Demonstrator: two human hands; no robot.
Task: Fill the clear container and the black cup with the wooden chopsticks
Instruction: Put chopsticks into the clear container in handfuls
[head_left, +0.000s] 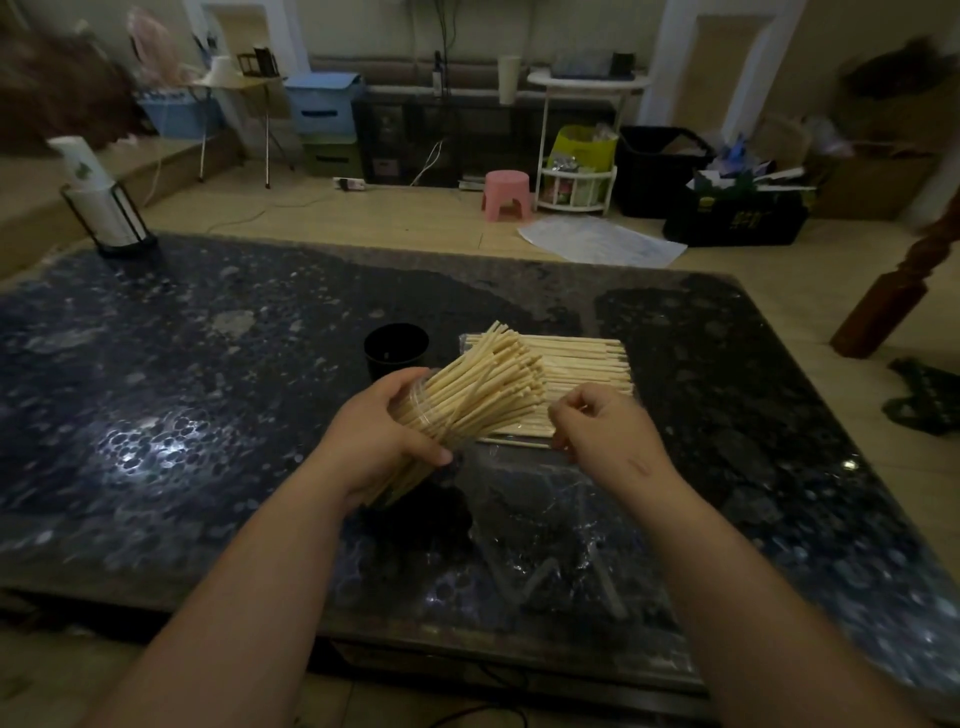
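Bare tabletop (182, 364) lies left of the black cup (396, 349); loose chopsticks (582, 358) crowd its right side.

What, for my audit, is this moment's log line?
left hand: grips tilted clear plastic container of wooden chopsticks; right hand: at flat chopstick pile; round black cup: upright

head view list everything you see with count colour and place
clear container: one, transparent, tilted, table centre, in left hand
chopsticks in container: many, pale wood, tips fanning up-right
loose chopsticks: many, pale wood, flat on table right of cup
black cup: one, black, on table behind container
plastic sheet: one, clear, on table near edge
paper roll: one, white, in black holder, table's far left corner
table: one, dark speckled
stool: one, pink, on floor beyond table
left hand: one, grips container
right hand: one, fingers curled at near edge of loose chopsticks; grip unclear
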